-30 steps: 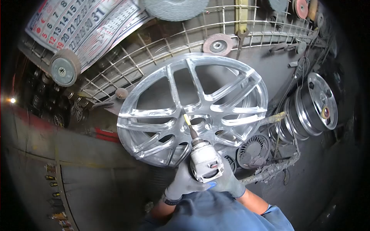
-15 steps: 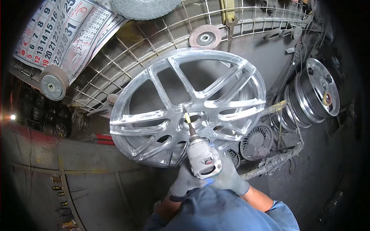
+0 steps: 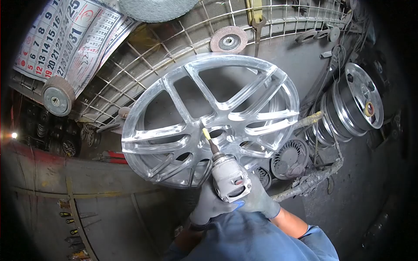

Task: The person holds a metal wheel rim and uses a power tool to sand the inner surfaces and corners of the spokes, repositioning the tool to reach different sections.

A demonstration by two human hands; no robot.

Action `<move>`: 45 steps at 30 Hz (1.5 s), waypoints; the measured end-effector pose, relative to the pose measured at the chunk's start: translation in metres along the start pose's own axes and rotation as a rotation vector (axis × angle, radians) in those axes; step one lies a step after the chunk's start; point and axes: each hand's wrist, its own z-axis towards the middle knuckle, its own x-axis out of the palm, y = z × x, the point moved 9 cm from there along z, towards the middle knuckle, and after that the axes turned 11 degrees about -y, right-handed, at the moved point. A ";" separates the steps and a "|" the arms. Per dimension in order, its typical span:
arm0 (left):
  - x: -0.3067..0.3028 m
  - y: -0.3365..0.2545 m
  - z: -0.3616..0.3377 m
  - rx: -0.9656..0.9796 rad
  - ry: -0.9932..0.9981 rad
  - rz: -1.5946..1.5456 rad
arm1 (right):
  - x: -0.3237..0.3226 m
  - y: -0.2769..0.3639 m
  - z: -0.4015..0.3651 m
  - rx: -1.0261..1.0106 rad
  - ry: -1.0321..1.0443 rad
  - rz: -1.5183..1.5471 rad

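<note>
Both my hands, in grey gloves, are wrapped round a die grinder [image 3: 230,178] with a white, worn body. My left hand [image 3: 208,203] grips its left side, and my right hand [image 3: 257,195] holds it from the right. A slim shaft with a yellow tip [image 3: 206,132] points away from me, overlapping the hub of a bare-metal alloy wheel [image 3: 191,126]. This large wheel has paired spokes, some bright and shiny, others dull grey. Beyond the tip lies the centre hole [image 3: 217,135], partly behind the shaft. The palms are hidden by the tool.
Behind the wheel runs a wire grid [image 3: 143,61] with a flap disc [image 3: 228,40], a wrench [image 3: 258,32] and a calendar [image 3: 74,39]. Chrome rims [image 3: 344,108] stand at right beside a crusted metal bar [image 3: 305,182]. Screwdrivers [image 3: 67,220] hang at lower left.
The grinder's yellow tip has swung a little to the left across the hub. The whole view has shifted slightly; both hands keep their hold.
</note>
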 end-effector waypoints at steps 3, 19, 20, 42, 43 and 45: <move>0.001 -0.020 -0.001 0.084 0.010 0.047 | -0.001 0.003 0.002 0.071 0.000 0.065; -0.001 -0.054 -0.008 -0.108 0.040 -0.170 | -0.012 0.055 0.021 -0.049 0.017 0.001; -0.003 -0.055 -0.010 -0.106 0.043 -0.164 | -0.014 0.060 0.023 -0.068 -0.011 0.002; -0.017 -0.029 -0.019 -0.134 -0.086 -0.173 | -0.015 0.057 0.033 -0.014 0.037 0.028; -0.014 -0.028 -0.019 -0.180 -0.176 -0.434 | -0.017 0.060 0.032 -0.032 0.036 0.014; -0.003 -0.031 -0.019 -0.274 -0.230 -0.495 | -0.017 0.060 0.030 -0.051 0.032 0.001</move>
